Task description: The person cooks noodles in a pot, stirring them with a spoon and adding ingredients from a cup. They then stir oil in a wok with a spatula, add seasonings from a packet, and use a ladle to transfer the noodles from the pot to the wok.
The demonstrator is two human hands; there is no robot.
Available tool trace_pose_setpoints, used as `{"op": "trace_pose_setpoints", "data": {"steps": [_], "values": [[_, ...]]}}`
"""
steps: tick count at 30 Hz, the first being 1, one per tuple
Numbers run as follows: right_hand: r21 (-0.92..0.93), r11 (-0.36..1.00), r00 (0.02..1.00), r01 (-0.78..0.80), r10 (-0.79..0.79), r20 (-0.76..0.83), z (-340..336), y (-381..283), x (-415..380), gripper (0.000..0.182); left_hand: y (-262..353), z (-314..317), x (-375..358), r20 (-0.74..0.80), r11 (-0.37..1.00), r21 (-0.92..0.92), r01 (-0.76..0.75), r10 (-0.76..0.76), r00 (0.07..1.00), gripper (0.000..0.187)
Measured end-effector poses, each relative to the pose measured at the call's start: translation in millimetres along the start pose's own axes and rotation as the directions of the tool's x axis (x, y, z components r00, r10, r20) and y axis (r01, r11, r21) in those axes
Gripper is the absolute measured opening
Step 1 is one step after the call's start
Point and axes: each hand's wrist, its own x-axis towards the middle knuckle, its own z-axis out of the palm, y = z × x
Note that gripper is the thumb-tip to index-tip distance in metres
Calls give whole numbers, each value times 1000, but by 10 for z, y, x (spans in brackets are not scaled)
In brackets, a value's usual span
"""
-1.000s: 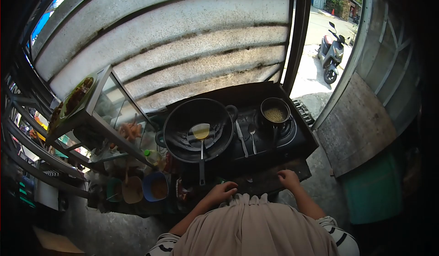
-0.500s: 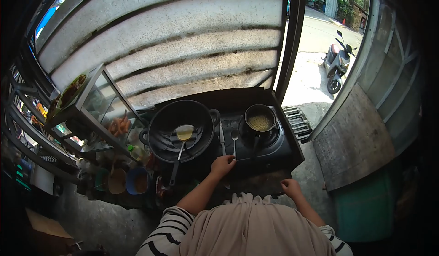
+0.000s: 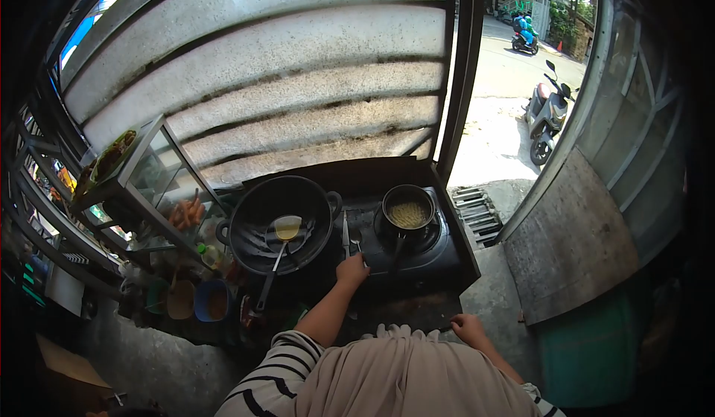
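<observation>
My left hand (image 3: 352,269) is closed at the handle end of a metal spoon (image 3: 356,236) on the black stove top. Just left of the spoon lies a knife (image 3: 345,232). A black wok (image 3: 246,223) stands on the left side of the stove. Inside it rests a long-handled ladle (image 3: 287,228) holding yellowish liquid. On the right burner sits a small dark saucepan (image 3: 408,210) with bubbling yellow contents. My right hand (image 3: 468,328) is low by the stove's front right, fingers curled together; what they hold, if anything, is too small to make out.
A glass display case (image 3: 167,171) with orange food inside stands left of the wok. Below it are a bottle (image 3: 209,255) and a blue container (image 3: 212,301). A wooden board (image 3: 573,242) leans at the right. Outside, a scooter (image 3: 547,115) is parked beyond the drain grate (image 3: 478,212).
The spoon has shifted left toward the knife with my left hand. The view has turned slightly, and a motorbike with riders has appeared on the street. The wok and saucepan stay in place.
</observation>
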Motion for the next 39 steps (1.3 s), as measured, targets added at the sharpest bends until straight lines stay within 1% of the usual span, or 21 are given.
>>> {"op": "trace_pose_setpoints", "data": {"steps": [1,3,11,13,14,16,17,18,20,22,23,25,26,28,29,31,32,34,35,38,39], "values": [[2,1000,1000,7,-7,-15,18,28,-16,21,8,-9,12,0,1000,-1,22,-22,1000,35],[-20,999,998,-40,41,40,16,56,-16,22,27,-31,18,-28,1000,-12,24,-24,999,35],[-50,999,996,6,-1,94,118,191,42,23,-7,-53,-90,-60,997,-13,80,-81,995,45],[-60,998,995,18,-12,97,64,146,94,23,-37,-118,-152,-34,970,-213,119,-129,991,49],[-102,993,994,55,-45,103,30,138,109,23,-65,-139,-193,-28,968,-215,130,-140,990,49],[-151,984,988,96,-76,137,-51,58,128,24,-121,-191,-299,-107,966,-218,140,-166,980,50],[-157,987,992,38,-19,122,-78,2,141,28,-190,-160,-311,-164,969,-219,117,-155,974,49],[-162,987,994,-19,36,103,-78,-22,130,31,-252,-141,-305,-153,964,-235,121,-160,975,48],[-155,988,995,8,7,97,-29,49,135,33,-288,-144,-287,-145,959,-252,129,-169,975,47],[-168,985,995,42,-26,97,-6,79,167,34,-227,-145,-256,-232,994,-107,14,-38,972,49],[-169,985,995,42,-26,99,2,99,171,34,-187,-146,-230,-231,994,-108,16,-41,972,49],[-174,984,990,46,-21,139,-30,33,154,32,-95,-164,-201,-73,996,67,-60,65,995,55],[-175,984,990,43,-18,140,-11,53,149,32,-61,-168,-213,-70,996,66,-61,66,995,55],[-98,990,991,104,-95,94,18,83,164,31,-3,-170,-225,-44,952,288,-102,119,992,60],[-95,991,992,98,-90,90,11,116,159,31,-18,-115,-228,-40,951,291,-109,126,991,60],[-128,991,994,47,-34,101,-14,48,136,30,-102,9,-230,-133,943,311,-122,170,976,65],[-108,994,997,26,-18,78,-3,48,128,30,-134,34,-230,-123,933,327,-151,201,972,65],[-119,993,993,15,0,120,-1,140,92,28,-174,59,-243,-123,934,332,-134,184,975,66],[-111,994,994,-11,23,106,24,183,38,28,-205,79,-265,-107,928,335,-163,209,972,66],[-111,994,998,22,-16,53,62,293,8,28,-223,61,-264,-128,923,336,-189,243,961,61],[-113,994,999,2,3,46,61,298,-50,28,-241,76,-283,-142,921,331,-207,266,953,59]]}}
